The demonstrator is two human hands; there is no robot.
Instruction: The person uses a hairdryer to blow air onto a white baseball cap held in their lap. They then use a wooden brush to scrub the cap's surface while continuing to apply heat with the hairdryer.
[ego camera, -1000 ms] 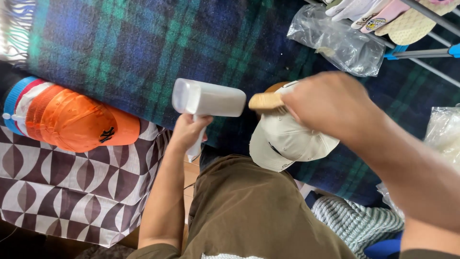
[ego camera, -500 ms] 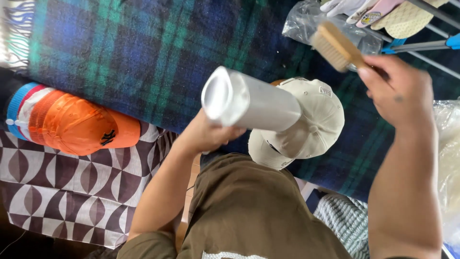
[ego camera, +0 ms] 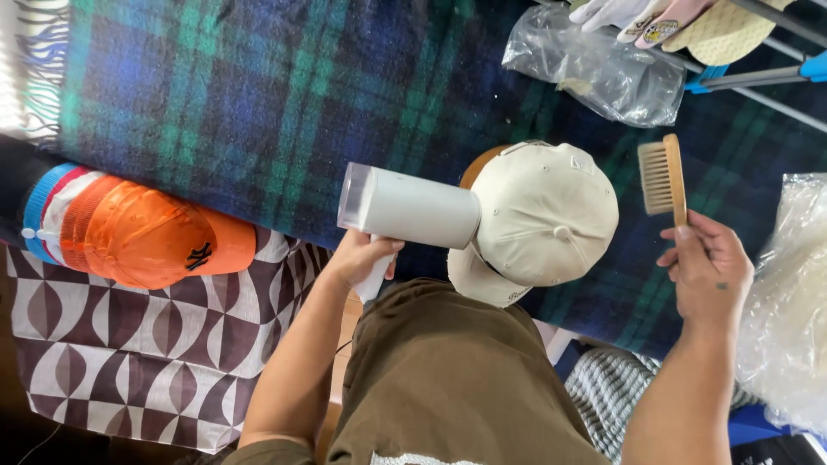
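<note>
Left hand [ego camera: 357,258] grips white dryer [ego camera: 405,207]; right hand [ego camera: 708,274] holds brush [ego camera: 663,176] beside cream cap [ego camera: 538,220].

The left hand [ego camera: 362,258] grips the handle of a white dryer [ego camera: 407,207], its barrel lying level with one end against a cream cap [ego camera: 547,215]. The cap sits on a brown form above the person's knee, over a plaid blanket [ego camera: 241,103]. The right hand [ego camera: 711,275] holds a wooden brush [ego camera: 663,176] upright, bristles facing the cap, apart from it. An orange cap [ego camera: 146,232] lies at the blanket's left edge, on a patterned cloth [ego camera: 129,362]. A clear bag [ego camera: 594,73] lies near the top edge.
</note>
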